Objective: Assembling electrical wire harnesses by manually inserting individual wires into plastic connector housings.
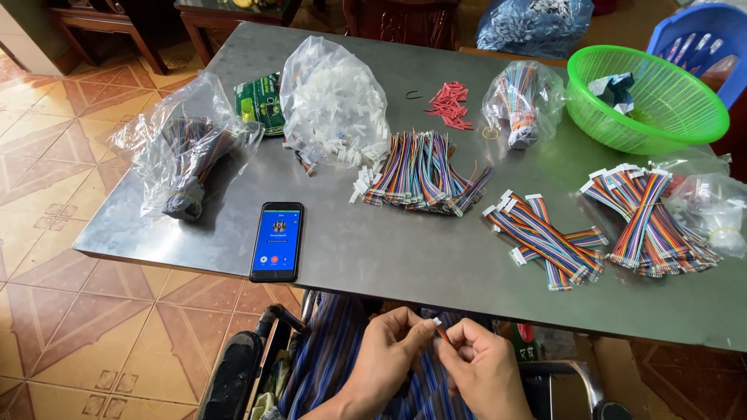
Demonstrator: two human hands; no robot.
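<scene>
Below the near edge of the metal table point(389, 257), over my lap, both hands meet on one small piece. My left hand point(389, 350) pinches a small white connector point(436, 320) at its fingertips. My right hand point(482, 365) pinches the short multicoloured ribbon cable point(442, 333) that runs into that connector. On the table lie heaps of the same ribbon cables: a large pile point(424, 171) in the middle, a smaller bunch point(548, 233) with white connectors to its right, and another pile point(650, 218) further right.
A clear bag of white connectors point(331, 97) sits at the back, a bag of cables point(191, 152) at left, another bag point(523, 101) beside a green basket point(650, 97). Red pieces point(450, 105) lie loose. A phone point(277, 241) with a lit screen lies near the front edge.
</scene>
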